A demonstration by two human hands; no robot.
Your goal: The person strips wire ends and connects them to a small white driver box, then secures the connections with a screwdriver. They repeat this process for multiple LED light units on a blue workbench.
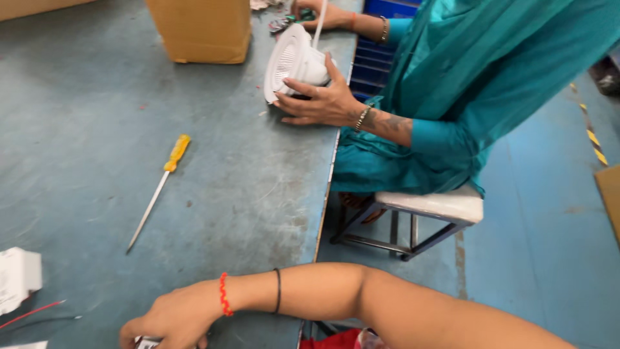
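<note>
One bare arm of mine reaches across the bottom of the view from the right, with a red bead band and a black band at the wrist. I take it for my right hand. Its fingers curl down over a small white part at the bottom edge of the blue-grey table; most of the part is hidden. My left hand is out of view. A screwdriver with a yellow handle lies on the table above my hand, apart from it.
A co-worker in teal sits on a white stool at the table's right edge, one hand on a white round lamp housing. A cardboard box stands at the back. White packaging and red and black wires lie at the left.
</note>
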